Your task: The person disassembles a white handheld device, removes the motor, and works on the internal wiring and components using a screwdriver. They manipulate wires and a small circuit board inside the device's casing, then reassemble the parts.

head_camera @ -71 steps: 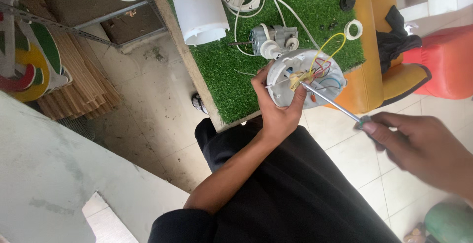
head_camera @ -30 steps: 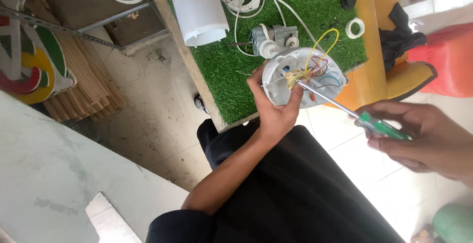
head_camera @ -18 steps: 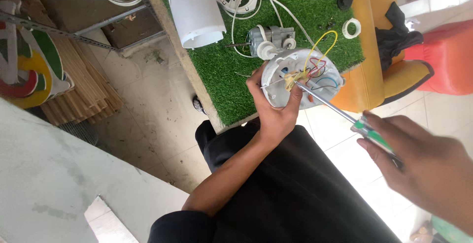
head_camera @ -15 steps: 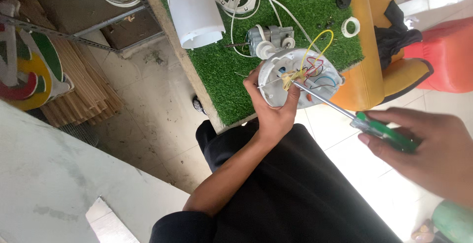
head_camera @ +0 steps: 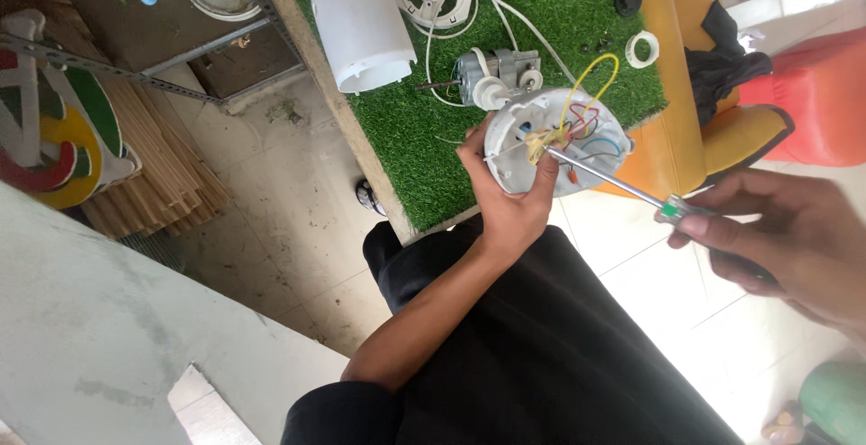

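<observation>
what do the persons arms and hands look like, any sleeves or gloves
Both hands are bare, with no gloves. The left hand and its forearm are uncovered up to about the elbow, where a black sleeve begins. The right hand shows only to the wrist at the picture's edge, so any sleeve there cannot be told. No rings, watch or bracelet show on the visible parts.

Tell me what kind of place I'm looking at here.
Probably a small repair workshop or home workbench. The left hand holds an opened white round housing with loose coloured wires, the right hand a screwdriver, and a bare motor lies on the green turf-covered table.
</observation>
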